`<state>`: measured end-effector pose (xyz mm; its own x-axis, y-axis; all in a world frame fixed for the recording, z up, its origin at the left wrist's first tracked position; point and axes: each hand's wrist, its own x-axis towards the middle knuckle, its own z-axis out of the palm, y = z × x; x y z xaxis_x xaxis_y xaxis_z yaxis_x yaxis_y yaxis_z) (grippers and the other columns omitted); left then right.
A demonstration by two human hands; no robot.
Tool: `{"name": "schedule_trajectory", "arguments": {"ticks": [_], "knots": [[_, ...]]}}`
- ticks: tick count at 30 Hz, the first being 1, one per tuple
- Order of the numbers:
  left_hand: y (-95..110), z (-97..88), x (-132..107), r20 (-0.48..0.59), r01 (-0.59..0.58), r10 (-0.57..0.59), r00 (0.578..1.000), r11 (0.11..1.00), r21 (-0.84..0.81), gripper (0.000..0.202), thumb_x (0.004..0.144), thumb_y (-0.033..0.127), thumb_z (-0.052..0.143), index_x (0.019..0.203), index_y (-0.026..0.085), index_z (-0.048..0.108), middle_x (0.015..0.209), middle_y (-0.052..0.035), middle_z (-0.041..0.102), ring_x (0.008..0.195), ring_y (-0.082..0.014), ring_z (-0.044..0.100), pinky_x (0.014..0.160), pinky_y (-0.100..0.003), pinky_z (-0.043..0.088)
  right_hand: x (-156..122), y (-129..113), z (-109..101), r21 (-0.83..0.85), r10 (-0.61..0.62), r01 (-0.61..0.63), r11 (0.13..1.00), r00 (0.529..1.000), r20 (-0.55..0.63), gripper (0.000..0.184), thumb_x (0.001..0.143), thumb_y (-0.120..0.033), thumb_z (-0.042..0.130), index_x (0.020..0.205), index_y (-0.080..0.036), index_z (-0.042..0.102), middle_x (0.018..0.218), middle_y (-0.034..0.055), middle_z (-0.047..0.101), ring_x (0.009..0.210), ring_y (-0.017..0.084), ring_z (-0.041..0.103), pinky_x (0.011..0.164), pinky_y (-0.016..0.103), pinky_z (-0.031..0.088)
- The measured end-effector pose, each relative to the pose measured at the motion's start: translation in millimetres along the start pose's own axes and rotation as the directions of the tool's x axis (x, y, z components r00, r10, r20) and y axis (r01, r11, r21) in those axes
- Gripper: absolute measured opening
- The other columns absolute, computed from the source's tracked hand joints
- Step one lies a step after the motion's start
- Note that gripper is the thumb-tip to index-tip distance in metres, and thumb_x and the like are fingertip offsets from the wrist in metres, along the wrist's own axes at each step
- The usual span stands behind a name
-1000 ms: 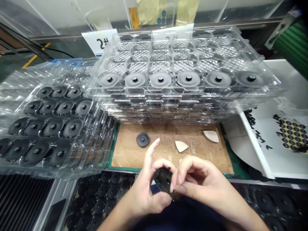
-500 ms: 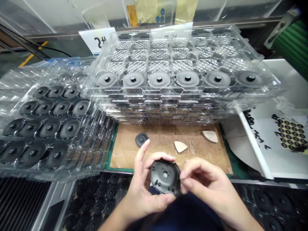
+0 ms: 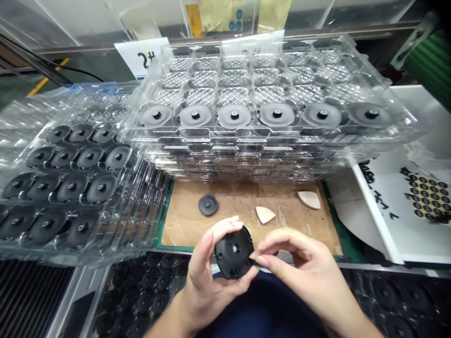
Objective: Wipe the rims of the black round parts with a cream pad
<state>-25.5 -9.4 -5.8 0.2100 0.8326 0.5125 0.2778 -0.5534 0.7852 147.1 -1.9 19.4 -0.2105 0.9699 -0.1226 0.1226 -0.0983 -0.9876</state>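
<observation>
A round black plastic part (image 3: 230, 258) with a light hole near its middle is gripped at its edge by my left hand (image 3: 207, 277), thumb below and fingers above. My right hand (image 3: 299, 263) pinches at the part's right edge; a small dark piece seems to sit between thumb and forefinger, too small to name. Beyond my hands, on the cardboard sheet (image 3: 232, 192), lie a loose black disc with a central stub (image 3: 208, 205) and a cream wedge-shaped pad (image 3: 265, 215). A second cream pad (image 3: 310, 199) rests farther right.
Stacked clear trays (image 3: 236, 134) at the back hold a front row of black discs. More filled trays (image 3: 70, 188) stand at left. On the right, a white bin (image 3: 384, 230) contains a sheet of round stickers (image 3: 428, 195). Black parts (image 3: 141, 291) lie below the table edge.
My left hand has turned the black part and shifted it slightly left, its raised forefinger now curled onto the rim. My right hand has followed left, still pinching at the edge.
</observation>
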Motion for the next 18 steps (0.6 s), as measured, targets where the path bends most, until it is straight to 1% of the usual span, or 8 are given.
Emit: {"name": "schedule_trajectory", "arguments": {"ticks": [2, 4, 6, 7, 11, 14, 16, 18], "knots": [[-2.3, -0.6, 0.7, 0.029, -0.077, 0.075, 0.997, 0.994, 0.077, 0.103, 0.067, 0.003, 0.068, 0.144, 0.03, 0.005, 0.122, -0.0086, 0.048, 0.117, -0.0208, 0.047, 0.1, -0.044, 0.04, 1.3, 0.2, 0.1, -0.002, 0.005, -0.005, 1.0, 1.0, -0.002, 0.008, 0.077, -0.023, 0.065, 0.074, -0.017, 0.061, 0.072, 0.0016, 0.063, 0.067, 0.01, 0.061, 0.063, 0.015, 0.049], [-4.5, -1.1, 0.9, 0.089, -0.132, 0.124, 0.988, 0.986, 0.098, 0.1, 0.07, 0.005, 0.065, 0.144, 0.032, 0.002, 0.124, -0.009, 0.046, 0.121, -0.021, 0.043, 0.101, -0.044, 0.039, 1.9, 1.1, 0.3, 0.021, 0.032, -0.032, 0.999, 0.999, 0.011, 0.014, 0.077, -0.021, 0.063, 0.069, -0.015, 0.053, 0.067, 0.0011, 0.06, 0.064, 0.009, 0.059, 0.061, 0.016, 0.048], [-5.9, -1.1, 0.4, 0.143, -0.146, 0.132, 0.981, 0.986, 0.086, 0.096, 0.075, 0.006, 0.06, 0.143, 0.033, -0.001, 0.127, -0.01, 0.044, 0.125, -0.0206, 0.039, 0.101, -0.044, 0.039, 1.7, 2.9, 0.2, 0.065, 0.078, -0.08, 0.995, 0.997, 0.027, 0.021, 0.077, -0.02, 0.061, 0.066, -0.015, 0.044, 0.064, 0.001, 0.057, 0.062, 0.01, 0.058, 0.06, 0.018, 0.047], [-6.3, -0.9, 0.1, 0.156, -0.143, 0.128, 0.979, 0.986, 0.084, 0.094, 0.076, 0.006, 0.059, 0.143, 0.033, -0.001, 0.128, -0.0105, 0.042, 0.126, -0.0207, 0.037, 0.101, -0.043, 0.038, 1.4, 3.9, -0.1, 0.089, 0.105, -0.108, 0.99, 0.994, 0.035, 0.022, 0.077, -0.021, 0.06, 0.066, -0.015, 0.042, 0.065, 0.0012, 0.057, 0.063, 0.01, 0.057, 0.061, 0.019, 0.047], [-7.3, 0.8, -0.4, 0.154, -0.141, 0.124, 0.98, 0.984, 0.11, 0.102, 0.069, 0.003, 0.067, 0.141, 0.034, 0.002, 0.129, -0.0091, 0.042, 0.125, -0.0206, 0.038, 0.102, -0.041, 0.038, -0.2, 7.6, -2.5, 0.143, 0.17, -0.175, 0.974, 0.984, 0.046, 0.024, 0.076, -0.03, 0.065, 0.07, -0.014, 0.048, 0.069, 0.0029, 0.058, 0.067, 0.011, 0.058, 0.065, 0.022, 0.047], [-7.8, 4.2, -0.3, 0.157, -0.15, 0.135, 0.978, 0.985, 0.088, 0.104, 0.069, 0.002, 0.066, 0.142, 0.036, 0.001, 0.13, -0.008, 0.042, 0.125, -0.0196, 0.038, 0.101, -0.041, 0.038, -2.0, 8.9, -3.9, 0.15, 0.153, -0.155, 0.976, 0.988, 0.027, 0.022, 0.077, -0.027, 0.064, 0.07, -0.014, 0.047, 0.069, 0.0017, 0.057, 0.067, 0.01, 0.056, 0.065, 0.022, 0.045], [-6.5, 8.1, -1.0, 0.128, -0.157, 0.147, 0.981, 0.985, 0.074, 0.104, 0.068, 0.002, 0.066, 0.143, 0.035, 0.001, 0.13, -0.0076, 0.042, 0.124, -0.0196, 0.04, 0.102, -0.042, 0.038, -3.8, 9.7, -4.1, 0.199, 0.139, -0.143, 0.97, 0.99, 0.036, 0.022, 0.078, -0.022, 0.061, 0.069, -0.014, 0.043, 0.068, 0.0008, 0.056, 0.066, 0.008, 0.054, 0.064, 0.02, 0.044], [-3.3, 13.0, -2.4, 0.057, -0.138, 0.135, 0.989, 0.989, 0.045, 0.106, 0.065, 0.0, 0.067, 0.143, 0.033, 0.003, 0.128, -0.007, 0.044, 0.121, -0.0202, 0.044, 0.103, -0.042, 0.038, -6.5, 11.1, -3.8, 0.309, 0.141, -0.148, 0.939, 0.989, 0.045, 0.024, 0.078, -0.023, 0.062, 0.069, -0.014, 0.041, 0.069, 0.0005, 0.057, 0.066, 0.007, 0.054, 0.064, 0.018, 0.044]]}}
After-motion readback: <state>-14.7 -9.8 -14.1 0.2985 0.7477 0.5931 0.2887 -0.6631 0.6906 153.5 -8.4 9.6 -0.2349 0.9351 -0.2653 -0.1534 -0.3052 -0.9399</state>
